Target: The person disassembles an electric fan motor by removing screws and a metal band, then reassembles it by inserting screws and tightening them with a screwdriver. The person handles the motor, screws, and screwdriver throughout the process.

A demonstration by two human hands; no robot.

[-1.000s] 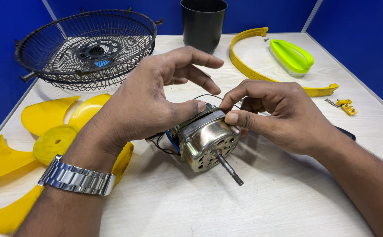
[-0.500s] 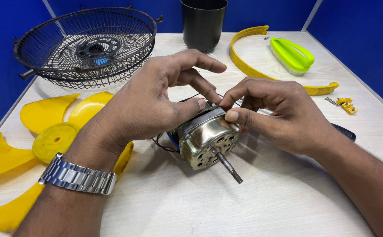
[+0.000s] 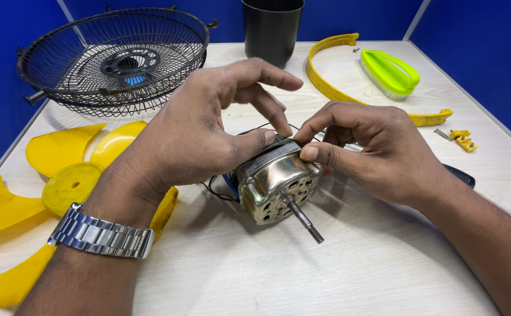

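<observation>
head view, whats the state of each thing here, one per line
fan motor: lying on the table, shaft toward the camera, held by both hands
left hand: thumb pressed on the motor
right hand: pinching at the motor's top
fan blade: detached, flat on the table
fan guard: removed, lying dished side up
black cup: upright

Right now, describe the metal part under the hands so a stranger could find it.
On the pale table, between both hands, lies a fan motor. It is a shiny metal housing with vent holes and a threaded shaft pointing toward the camera, unlike the yellow blades beside it.
</observation>
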